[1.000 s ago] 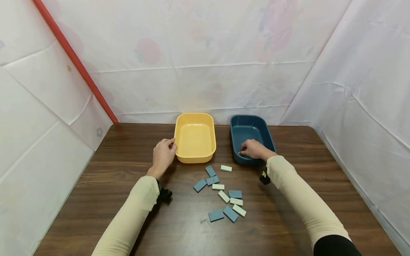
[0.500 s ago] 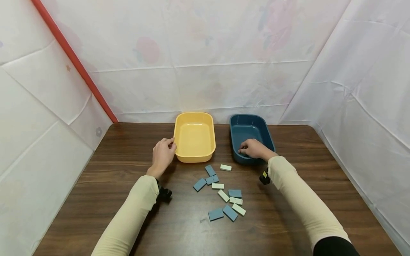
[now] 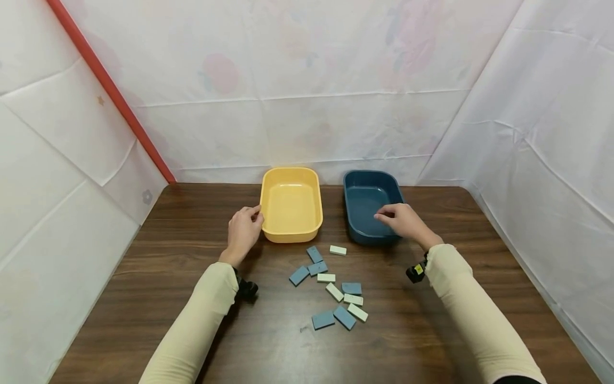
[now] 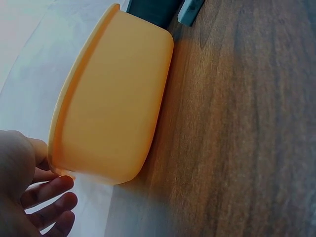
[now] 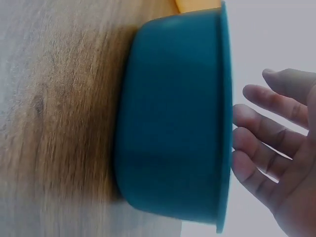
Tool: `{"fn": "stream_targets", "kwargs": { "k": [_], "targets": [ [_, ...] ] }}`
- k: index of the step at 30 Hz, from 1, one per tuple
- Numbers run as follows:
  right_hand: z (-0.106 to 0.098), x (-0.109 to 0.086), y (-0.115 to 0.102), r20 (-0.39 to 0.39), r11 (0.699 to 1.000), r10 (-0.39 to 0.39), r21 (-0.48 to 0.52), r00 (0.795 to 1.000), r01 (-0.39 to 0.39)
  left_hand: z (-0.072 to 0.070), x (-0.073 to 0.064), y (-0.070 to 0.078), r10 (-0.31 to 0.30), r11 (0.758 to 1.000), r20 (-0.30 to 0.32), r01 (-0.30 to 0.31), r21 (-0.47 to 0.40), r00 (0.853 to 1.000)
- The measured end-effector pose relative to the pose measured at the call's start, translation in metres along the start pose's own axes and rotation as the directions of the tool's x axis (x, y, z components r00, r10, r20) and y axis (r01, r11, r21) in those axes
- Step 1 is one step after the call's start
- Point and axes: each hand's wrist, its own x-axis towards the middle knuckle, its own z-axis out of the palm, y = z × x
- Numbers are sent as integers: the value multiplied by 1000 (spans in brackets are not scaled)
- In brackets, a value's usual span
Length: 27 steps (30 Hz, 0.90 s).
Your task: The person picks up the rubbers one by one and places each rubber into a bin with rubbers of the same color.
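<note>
Left hand apparently pinches yellow tray at its rim; right hand, relaxed, is over blue tray. Both on counter, long axes near-to-far. Counted: six blue blocks, five pale blocks.

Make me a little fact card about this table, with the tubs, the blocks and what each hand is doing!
Table: brown, wood-grained
Tubs: smooth yellow rounded-rectangle plastic-looking tub; dark blue tub of similar shape, to its right
Blocks: six flat blue-grey rectangular blocks; five narrower pale green blocks, all nearer the person than the tubs
Left hand: pinches the yellow tub's rim
Right hand: over the blue tub, fingers loose
</note>
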Motion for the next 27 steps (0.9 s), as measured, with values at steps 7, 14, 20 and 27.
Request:
{"fn": "stream_targets", "kwargs": {
  "k": [7,14,20,27],
  "targets": [
    [-5,-21,7,-133,1000,8,19,991,-5,2,-2,-2,-28,1000,5,28,-13,1000],
    [-4,-36,23,-358,1000,25,6,933,-24,3,-2,0,-21,1000,12,21,-7,1000],
    [1,-42,34,-457,999,39,-15,889,-51,4,-1,-1,-17,1000,9,17,-5,1000],
    [8,-48,41,-445,987,118,-44,888,-153,4,1,-3,-36,999,27,36,-21,999]
  ]
}}
